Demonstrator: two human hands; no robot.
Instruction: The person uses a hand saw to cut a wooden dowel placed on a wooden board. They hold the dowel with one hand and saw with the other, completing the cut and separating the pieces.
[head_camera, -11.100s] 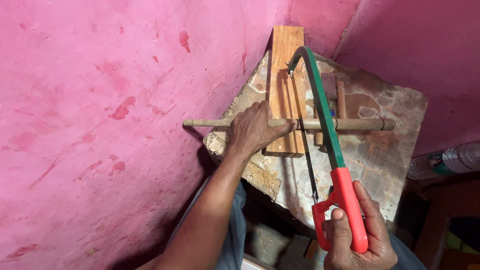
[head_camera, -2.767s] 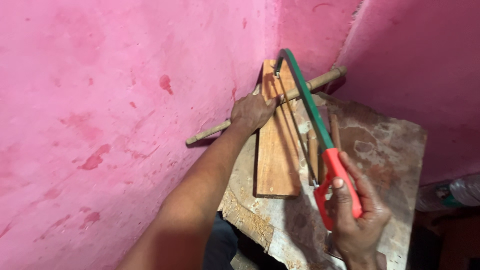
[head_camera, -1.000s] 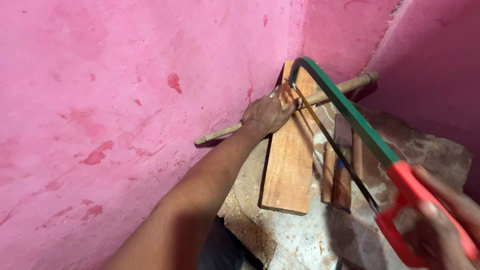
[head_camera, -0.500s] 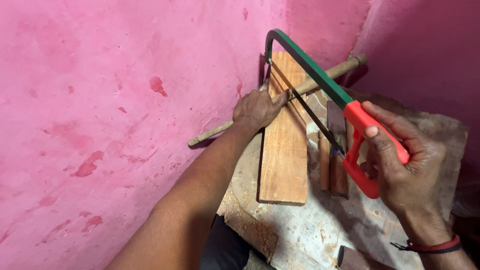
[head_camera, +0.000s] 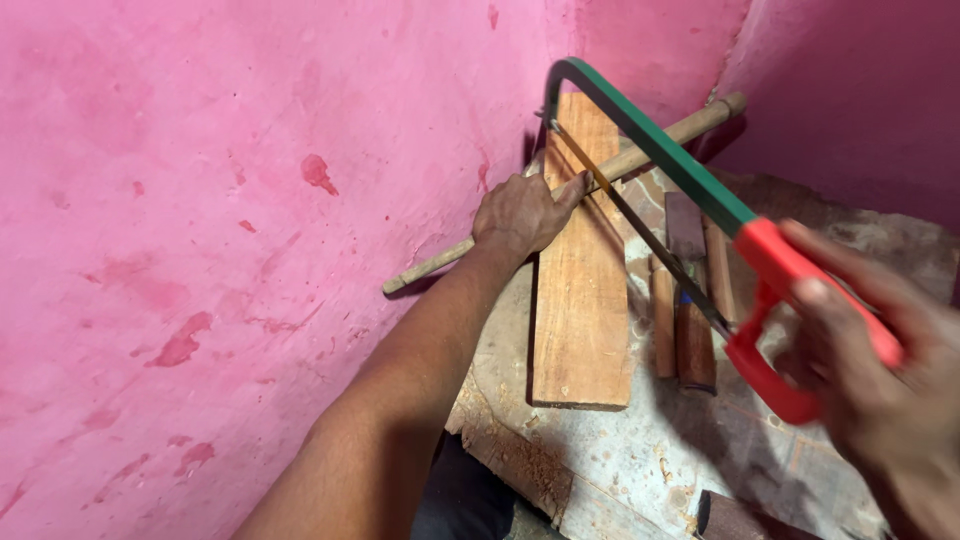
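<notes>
Centre frame, the left hand (head_camera: 520, 212) clamps a thin, stiff wooden stick (head_camera: 640, 155) across a plank (head_camera: 582, 300). At right, the blurred right hand (head_camera: 880, 370) grips a hacksaw (head_camera: 700, 190), blade on the stick, which looks light and likely to roll.

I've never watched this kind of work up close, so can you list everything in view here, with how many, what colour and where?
Hacksaw: one, green frame, red handle, blade on the stick.
Wooden stick: one, pale brown, lying across the plank.
Plank: one, reddish brown, on the slab by the wall.
Small wood pieces: about three, brown, right of the plank.
Slab: one, grey, worn, under everything.
Walls: pink, stained, left and behind.
Left hand: pressing the stick down.
Right hand: blurred, gripping the saw handle.
</notes>
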